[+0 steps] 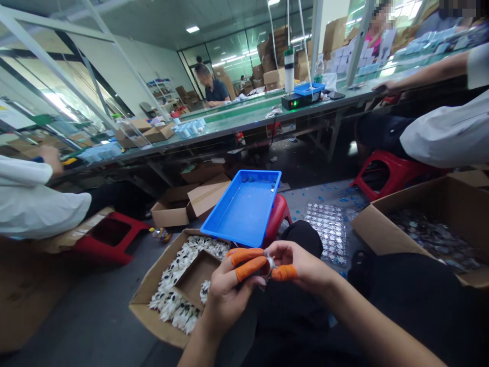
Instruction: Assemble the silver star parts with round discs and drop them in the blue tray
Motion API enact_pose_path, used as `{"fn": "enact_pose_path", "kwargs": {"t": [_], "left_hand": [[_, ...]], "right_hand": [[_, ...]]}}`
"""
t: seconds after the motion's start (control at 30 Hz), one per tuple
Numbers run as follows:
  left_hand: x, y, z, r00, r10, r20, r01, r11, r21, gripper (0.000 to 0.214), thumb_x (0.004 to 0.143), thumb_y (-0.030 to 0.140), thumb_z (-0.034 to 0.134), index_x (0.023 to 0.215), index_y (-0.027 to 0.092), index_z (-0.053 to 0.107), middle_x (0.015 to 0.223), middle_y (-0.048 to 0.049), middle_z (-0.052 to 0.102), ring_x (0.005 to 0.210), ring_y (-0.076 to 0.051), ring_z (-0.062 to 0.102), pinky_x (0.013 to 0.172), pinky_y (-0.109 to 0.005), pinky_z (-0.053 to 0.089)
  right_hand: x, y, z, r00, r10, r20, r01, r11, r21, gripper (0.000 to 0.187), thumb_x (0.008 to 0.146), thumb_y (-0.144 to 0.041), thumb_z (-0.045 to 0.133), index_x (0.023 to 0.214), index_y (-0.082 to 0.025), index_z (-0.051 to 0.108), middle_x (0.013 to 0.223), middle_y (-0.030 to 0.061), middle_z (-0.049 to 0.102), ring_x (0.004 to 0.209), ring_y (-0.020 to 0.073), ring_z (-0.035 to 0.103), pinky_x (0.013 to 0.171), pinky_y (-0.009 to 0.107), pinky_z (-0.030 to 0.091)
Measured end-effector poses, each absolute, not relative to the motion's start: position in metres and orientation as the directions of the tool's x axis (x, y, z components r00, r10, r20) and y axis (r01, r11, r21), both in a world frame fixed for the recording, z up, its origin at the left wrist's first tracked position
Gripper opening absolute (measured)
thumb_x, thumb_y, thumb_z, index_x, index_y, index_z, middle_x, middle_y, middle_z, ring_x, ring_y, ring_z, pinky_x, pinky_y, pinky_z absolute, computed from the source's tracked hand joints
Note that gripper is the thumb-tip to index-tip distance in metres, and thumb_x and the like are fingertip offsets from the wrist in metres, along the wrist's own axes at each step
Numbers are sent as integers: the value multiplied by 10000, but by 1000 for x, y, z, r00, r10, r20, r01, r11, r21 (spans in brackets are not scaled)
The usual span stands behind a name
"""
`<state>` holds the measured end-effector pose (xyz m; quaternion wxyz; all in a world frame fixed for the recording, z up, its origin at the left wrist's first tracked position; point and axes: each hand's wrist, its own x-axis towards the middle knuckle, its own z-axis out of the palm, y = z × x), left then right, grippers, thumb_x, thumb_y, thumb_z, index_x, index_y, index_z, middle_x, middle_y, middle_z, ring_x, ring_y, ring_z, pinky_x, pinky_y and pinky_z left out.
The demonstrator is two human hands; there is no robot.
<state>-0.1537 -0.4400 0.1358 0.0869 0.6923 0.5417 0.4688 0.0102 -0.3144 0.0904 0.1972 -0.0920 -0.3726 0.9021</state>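
Currently | left hand (233, 293), right hand (301, 262) | orange-cotted fingers (248, 268) pinching small shiny metal ring (269, 265) | blue plastic tray (240, 211) beyond

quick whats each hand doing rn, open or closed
Left hand: closed, pinching a small shiny ring-shaped piece with fingers in orange finger cots.
Right hand: closed, holding the same piece from the other side.

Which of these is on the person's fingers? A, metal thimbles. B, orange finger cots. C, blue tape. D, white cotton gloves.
B. Orange finger cots cover fingers of both the left hand and the right hand, which pinch a small shiny piece between them.
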Motion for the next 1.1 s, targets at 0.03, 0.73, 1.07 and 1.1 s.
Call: {"fn": "enact_pose_path", "kwargs": {"t": [0.03, 0.73, 1.07, 1.1], "left_hand": [[-152, -439, 136, -39, 828, 559, 661, -398, 636, 332, 881, 122, 691, 1184, 255, 718, 1157, -87, 685, 1064, -234, 647, 911, -374, 555], [-128, -436, 123, -160, 712, 684, 616, -469, 632, 302, 832, -36, 644, 974, 219, 720, 1050, -46, 703, 1116, -215, 634, 965, -396, 544], [-116, -412, 134, -198, 899, 391, 292, -326, 899, 378, 876, 266, 737, 1249, 274, 676, 1292, -84, 628, 1232, -239, 592, 1050, -333, 504], [-113, -406, 138, -142, 898, 417, 343, -351, 871, 373, 909, 249, 692, 1279, 284, 654, 1295, -77, 628, 1226, -227, 594, 1059, -334, 496]], "right_hand": [[11, -314, 90, -902, 430, -23, -286, -638, -714, 501, 527, -151, 970, 958, -146, 713, 927, 40, 738, 811, 149, 700, 778, 276, 547], [15, -320, 89, -911, 412, -5, -270, -606, -748, 515, 516, -263, 983, 958, -114, 763, 849, 81, 766, 768, 166, 707, 723, 256, 535], [46, -320, 79, -891, 454, 21, -413, -790, -453, 521, 634, -291, 948, 1092, -175, 728, 1017, 70, 739, 869, 147, 709, 821, 264, 556], [51, -317, 78, -881, 473, 19, -437, -797, -417, 517, 665, -308, 932, 1117, -177, 717, 1049, 77, 732, 892, 147, 707, 857, 275, 552]]}}
